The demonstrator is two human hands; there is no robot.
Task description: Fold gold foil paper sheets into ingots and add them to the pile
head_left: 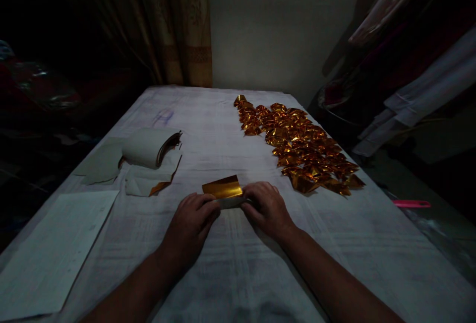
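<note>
Between my two hands is a small sheet of gold foil paper [223, 187], its shiny face up and its near edge folded over to show a pale backing. My left hand [195, 216] pinches the sheet's left end between thumb and fingers. At the right end, my right hand [266, 207] grips it in the same way. Several folded gold foil pieces [297, 139] lie in a pile beyond my right hand. To the far left sits a curled stack of paper sheets [147, 147], pale side out, with a loose sheet [150, 179] showing a gold edge.
A pale checked cloth [230, 273] covers the table. A white paper sheet [55, 251] lies at the left front. Behind stand a curtain [178, 25] and a low wall [278, 40]. Hanging clothes [439, 85] and a pink handle [411, 204] are off to the right.
</note>
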